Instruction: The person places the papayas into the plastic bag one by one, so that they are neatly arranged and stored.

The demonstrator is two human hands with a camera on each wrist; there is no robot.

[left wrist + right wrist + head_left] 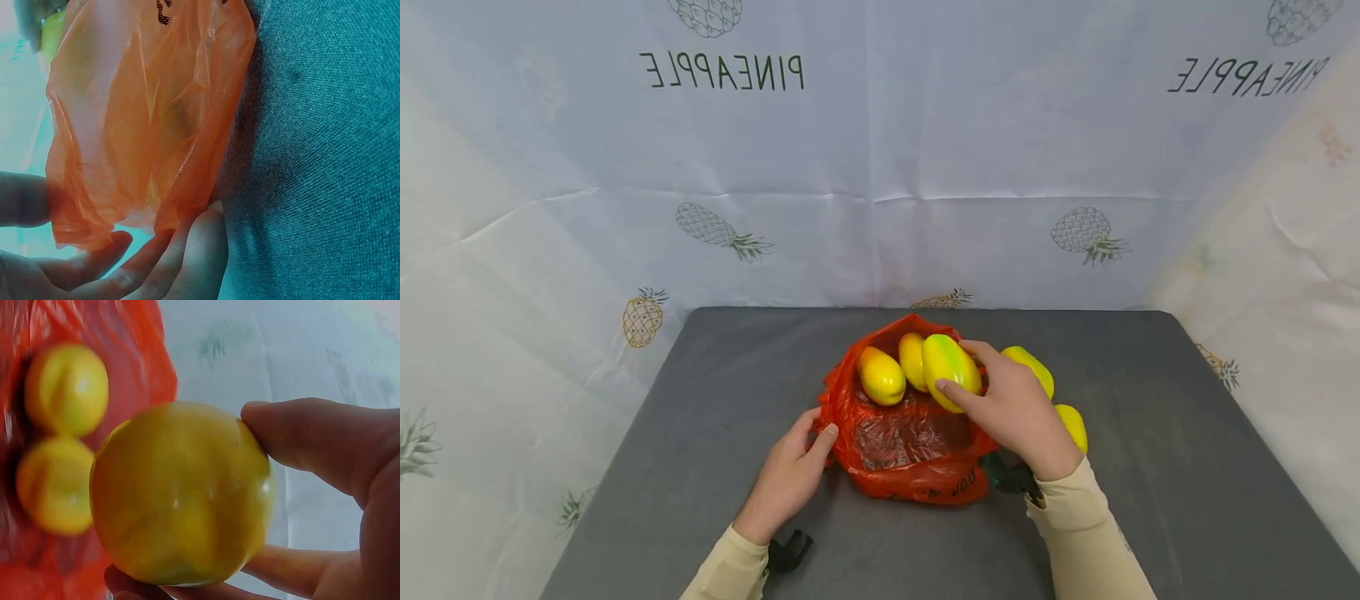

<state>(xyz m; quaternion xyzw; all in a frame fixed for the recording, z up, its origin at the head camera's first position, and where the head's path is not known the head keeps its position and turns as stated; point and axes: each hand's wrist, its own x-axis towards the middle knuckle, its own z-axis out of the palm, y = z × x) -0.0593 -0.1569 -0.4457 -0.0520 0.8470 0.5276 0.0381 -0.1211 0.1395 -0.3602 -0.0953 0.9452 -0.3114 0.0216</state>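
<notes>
A red plastic bag (917, 485) lies on the table with its mouth spread open toward me. Two yellow-orange mangoes, a left one (880, 379) and one farther back (912, 358), rest inside it. My left hand (790, 473) pinches the left edge of the bag (144, 125) between thumb and fingers. Over the bag's right part, my right hand (1022, 408) grips a yellow-green mango (946, 365) between thumb and fingers. In the right wrist view this mango (181, 494) fills the middle, and its far-side fingers are partly hidden.
Two more mangoes, an upper one (1037, 371) and a lower one (1073, 427), lie on the grey table (1165, 467) to the right of the bag, partly behind my right hand and wrist. A pineapple-print cloth (880, 142) hangs behind the table.
</notes>
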